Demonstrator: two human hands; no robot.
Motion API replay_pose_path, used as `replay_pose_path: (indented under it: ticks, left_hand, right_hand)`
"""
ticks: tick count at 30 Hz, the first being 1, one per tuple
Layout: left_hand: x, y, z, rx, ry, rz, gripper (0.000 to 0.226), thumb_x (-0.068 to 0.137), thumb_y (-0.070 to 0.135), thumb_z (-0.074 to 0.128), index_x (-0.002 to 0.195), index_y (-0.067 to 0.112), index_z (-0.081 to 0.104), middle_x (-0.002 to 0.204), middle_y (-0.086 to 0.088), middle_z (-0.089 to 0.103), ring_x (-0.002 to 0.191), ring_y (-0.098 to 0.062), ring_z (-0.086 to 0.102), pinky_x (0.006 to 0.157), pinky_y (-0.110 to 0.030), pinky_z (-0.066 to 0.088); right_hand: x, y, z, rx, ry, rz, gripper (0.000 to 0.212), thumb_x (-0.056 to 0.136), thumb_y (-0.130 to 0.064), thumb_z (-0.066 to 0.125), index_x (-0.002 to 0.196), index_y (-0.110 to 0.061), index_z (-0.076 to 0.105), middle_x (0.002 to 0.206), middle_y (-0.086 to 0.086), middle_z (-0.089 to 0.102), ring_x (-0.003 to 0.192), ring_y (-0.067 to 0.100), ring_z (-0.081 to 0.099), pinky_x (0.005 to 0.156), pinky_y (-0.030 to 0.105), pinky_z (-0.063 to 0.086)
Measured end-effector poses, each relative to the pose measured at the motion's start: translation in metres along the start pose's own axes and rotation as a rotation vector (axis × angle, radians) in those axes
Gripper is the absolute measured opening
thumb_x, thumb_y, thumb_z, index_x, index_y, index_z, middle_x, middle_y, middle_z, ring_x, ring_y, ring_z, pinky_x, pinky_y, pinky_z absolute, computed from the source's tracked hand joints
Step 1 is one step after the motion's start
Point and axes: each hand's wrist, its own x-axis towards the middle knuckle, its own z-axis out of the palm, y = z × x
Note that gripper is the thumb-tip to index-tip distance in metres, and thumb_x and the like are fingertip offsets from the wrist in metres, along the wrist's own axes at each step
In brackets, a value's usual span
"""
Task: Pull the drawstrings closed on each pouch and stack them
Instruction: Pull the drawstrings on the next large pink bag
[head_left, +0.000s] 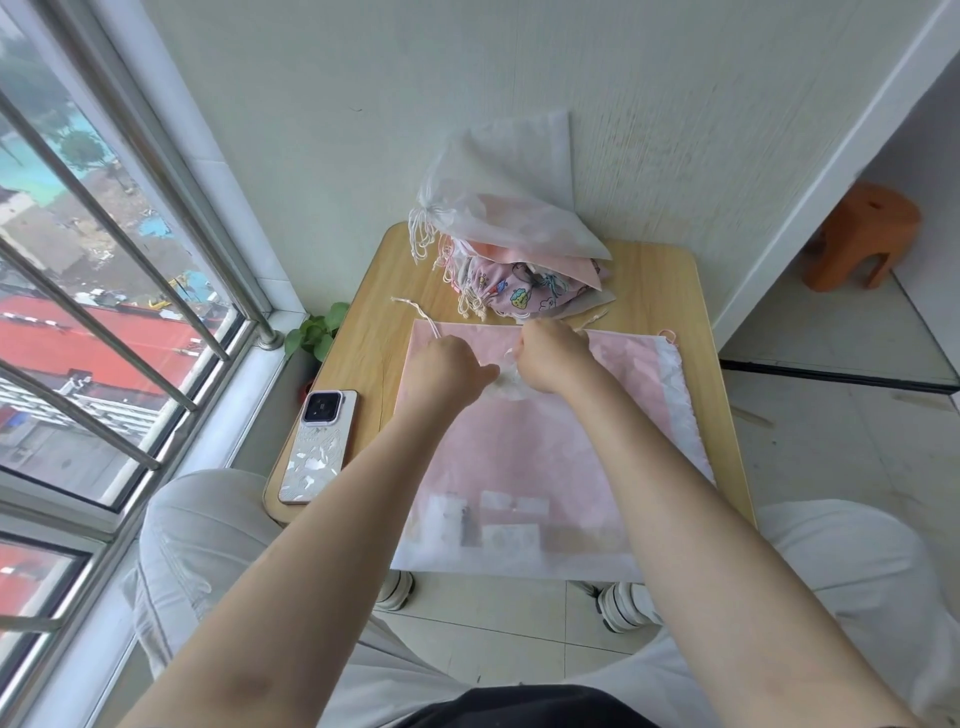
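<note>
Head view: our left hand (447, 371) and right hand (550, 358) grip small white pouch (506, 382) between them, above pink pouch (524, 457); uneven pulling could snag its drawstring.

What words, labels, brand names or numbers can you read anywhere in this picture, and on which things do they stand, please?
No text can be read.
Large pink pouch: pale patches near its close edge, too blurred to read.
Cartoon-print pouch in the stack: pictures only, no legible words.
Phone: patterned case, no brand mark legible.
</note>
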Motion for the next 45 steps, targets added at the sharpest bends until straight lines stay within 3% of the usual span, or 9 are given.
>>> replay_pose_path:
  ticks: [6, 9, 15, 21, 24, 27, 35, 39, 45]
  left_hand:
    - [0.004, 0.003, 0.001, -0.247, -0.051, -0.016, 0.016, 0.085, 0.026, 0.066, 0.090, 0.013, 0.075, 0.090, -0.003, 0.073, 0.075, -0.017, 0.058, 0.055, -0.025, 0.043]
    - [0.001, 0.005, 0.000, -0.462, 0.025, 0.055, 0.013, 0.084, 0.018, 0.067, 0.082, 0.009, 0.075, 0.079, -0.003, 0.070, 0.068, -0.014, 0.054, 0.059, -0.026, 0.043]
    - [-0.003, -0.001, -0.007, -0.947, -0.082, -0.004, 0.017, 0.085, 0.019, 0.066, 0.074, 0.009, 0.075, 0.071, -0.004, 0.070, 0.064, -0.013, 0.061, 0.064, -0.029, 0.049]
    - [-0.005, 0.004, -0.010, -0.838, -0.135, -0.013, 0.022, 0.090, 0.018, 0.066, 0.068, 0.014, 0.069, 0.059, 0.004, 0.062, 0.045, -0.001, 0.047, 0.046, -0.014, 0.035]
    - [-0.002, 0.004, -0.013, -0.749, -0.142, -0.004, 0.022, 0.087, 0.015, 0.066, 0.066, 0.011, 0.070, 0.057, 0.004, 0.061, 0.042, 0.000, 0.047, 0.046, -0.014, 0.038]
    - [-0.003, 0.006, -0.018, -0.745, -0.180, 0.049, 0.014, 0.085, 0.013, 0.067, 0.078, 0.007, 0.077, 0.053, 0.007, 0.061, 0.051, -0.009, 0.052, 0.058, -0.025, 0.047]
    - [-0.006, 0.006, -0.015, -0.745, -0.140, 0.112, 0.042, 0.090, 0.019, 0.066, 0.048, 0.027, 0.065, 0.047, 0.015, 0.056, 0.050, -0.003, 0.047, 0.052, -0.016, 0.038]
    - [-0.003, 0.001, -0.018, -0.794, -0.195, 0.065, 0.033, 0.091, 0.026, 0.065, 0.060, 0.015, 0.069, 0.063, 0.001, 0.063, 0.057, -0.010, 0.047, 0.053, -0.022, 0.034]
    - [0.004, -0.003, -0.015, -0.757, -0.208, -0.074, 0.028, 0.091, 0.027, 0.063, 0.085, 0.002, 0.074, 0.074, -0.004, 0.068, 0.063, -0.012, 0.049, 0.053, -0.020, 0.035]
  right_hand:
    - [0.002, 0.001, 0.007, 0.069, -0.030, 0.000, 0.027, 0.100, -0.028, 0.048, 0.117, -0.009, 0.058, 0.126, 0.013, 0.058, 0.120, 0.034, 0.051, 0.097, 0.042, 0.037]
    - [0.003, 0.002, 0.010, 0.124, -0.050, -0.015, 0.020, 0.101, -0.024, 0.044, 0.084, -0.017, 0.051, 0.115, 0.012, 0.059, 0.111, 0.034, 0.054, 0.090, 0.040, 0.038]
    - [0.006, 0.004, 0.011, 0.289, -0.031, 0.040, 0.032, 0.092, -0.024, 0.041, 0.062, -0.018, 0.034, 0.070, 0.002, 0.043, 0.079, 0.030, 0.038, 0.074, 0.037, 0.030]
    - [0.007, 0.008, 0.008, 0.778, 0.073, 0.094, 0.031, 0.083, -0.024, 0.064, 0.058, -0.011, 0.053, 0.047, -0.008, 0.033, 0.048, 0.009, 0.031, 0.047, 0.024, 0.027]
    - [0.010, 0.006, 0.001, 0.980, 0.111, 0.135, 0.033, 0.080, -0.024, 0.063, 0.078, 0.008, 0.065, 0.060, 0.001, 0.038, 0.056, 0.014, 0.034, 0.054, 0.025, 0.028]
    - [0.013, -0.001, -0.009, 1.039, 0.140, 0.073, 0.020, 0.076, -0.023, 0.062, 0.065, -0.009, 0.055, 0.062, 0.002, 0.035, 0.066, 0.015, 0.034, 0.061, 0.026, 0.028]
    - [0.024, -0.013, -0.007, 0.836, 0.021, -0.120, 0.025, 0.086, -0.019, 0.058, 0.061, -0.019, 0.061, 0.051, -0.004, 0.050, 0.051, 0.017, 0.048, 0.052, 0.028, 0.042]
    - [0.027, -0.003, -0.002, 0.582, 0.058, -0.103, 0.028, 0.089, -0.023, 0.050, 0.071, -0.015, 0.069, 0.070, 0.003, 0.069, 0.075, 0.025, 0.064, 0.073, 0.037, 0.053]
    - [0.023, 0.009, -0.011, 0.315, 0.011, -0.109, 0.044, 0.087, -0.036, 0.057, 0.053, -0.010, 0.050, 0.052, 0.006, 0.042, 0.054, 0.021, 0.040, 0.054, 0.032, 0.033]
